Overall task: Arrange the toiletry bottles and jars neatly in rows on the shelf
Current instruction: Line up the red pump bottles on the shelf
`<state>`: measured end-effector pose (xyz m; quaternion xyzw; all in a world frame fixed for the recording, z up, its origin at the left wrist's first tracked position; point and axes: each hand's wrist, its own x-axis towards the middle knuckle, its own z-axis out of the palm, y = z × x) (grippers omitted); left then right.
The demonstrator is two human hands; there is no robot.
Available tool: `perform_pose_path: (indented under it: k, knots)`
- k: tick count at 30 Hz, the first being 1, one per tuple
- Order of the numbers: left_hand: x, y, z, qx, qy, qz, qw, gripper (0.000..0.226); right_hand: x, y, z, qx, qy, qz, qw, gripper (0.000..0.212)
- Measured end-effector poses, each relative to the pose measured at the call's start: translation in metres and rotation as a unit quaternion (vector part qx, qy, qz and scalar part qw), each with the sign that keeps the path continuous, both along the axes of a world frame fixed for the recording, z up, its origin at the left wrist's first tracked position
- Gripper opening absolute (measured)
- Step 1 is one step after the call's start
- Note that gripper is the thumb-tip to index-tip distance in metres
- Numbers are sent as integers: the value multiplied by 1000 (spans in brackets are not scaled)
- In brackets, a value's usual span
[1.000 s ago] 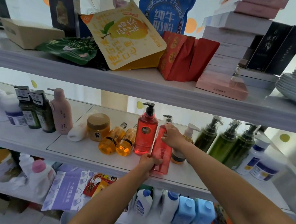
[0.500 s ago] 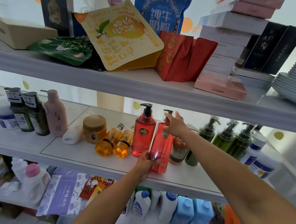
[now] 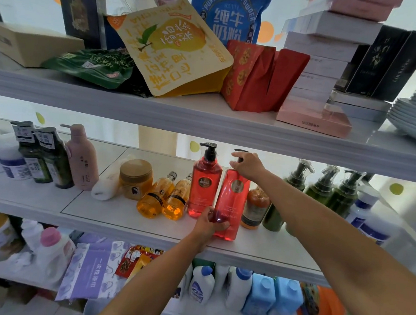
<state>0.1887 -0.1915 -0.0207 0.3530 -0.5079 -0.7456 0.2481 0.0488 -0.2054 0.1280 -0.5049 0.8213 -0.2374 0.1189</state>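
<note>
While the left hand [image 3: 211, 222] grips the base of a red pump bottle [image 3: 231, 203] near the shelf [image 3: 114, 214] edge and the right hand [image 3: 247, 165] clasps its pump, work seems partway done: farther in, two amber bottles [image 3: 162, 198] lean and a white tube [image 3: 105, 187] lies flat.

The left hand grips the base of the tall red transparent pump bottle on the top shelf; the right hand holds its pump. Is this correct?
No: the head view shows the tall red transparent pump bottle on the white middle shelf. The left hand and right hand grip as stated.
</note>
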Motion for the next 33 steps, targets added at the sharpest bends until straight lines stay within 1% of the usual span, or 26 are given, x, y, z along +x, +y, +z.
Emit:
perform_pose_path:
  k: [4,7,9,12,16,18,21,23,26,29,33]
  knots:
    - [-6,-1,6,-77,-76,14,994,41,2,3,4,-36,8,3,999,42]
    - [-13,-3,5,-146,-151,25,977,39,4,7,9,-59,42,18,997,43]
    - [-16,-2,5,-203,-211,21,956,42,6,8,11,-72,64,30,995,44]
    - [-18,0,4,-279,-310,10,909,45,9,9,10,-95,74,40,992,43]
    - [-19,3,2,-328,-398,2,857,50,11,14,6,-128,80,25,988,42]
    - [-20,4,3,-347,-427,4,835,47,10,16,4,-140,80,13,987,42]
    - [-19,1,3,-373,-459,-15,806,40,13,17,3,-155,73,7,985,41]
    - [-19,0,2,-389,-465,-24,795,35,16,17,2,-170,66,5,983,41]
    - [-19,-2,1,-418,-440,-46,793,28,19,19,2,-177,61,0,982,41]
    - [-18,-5,3,-450,-402,-92,792,23,18,21,0,-172,65,2,983,41]
    - [-20,-11,4,-467,-398,-116,781,22,15,24,-3,-166,74,8,983,40]
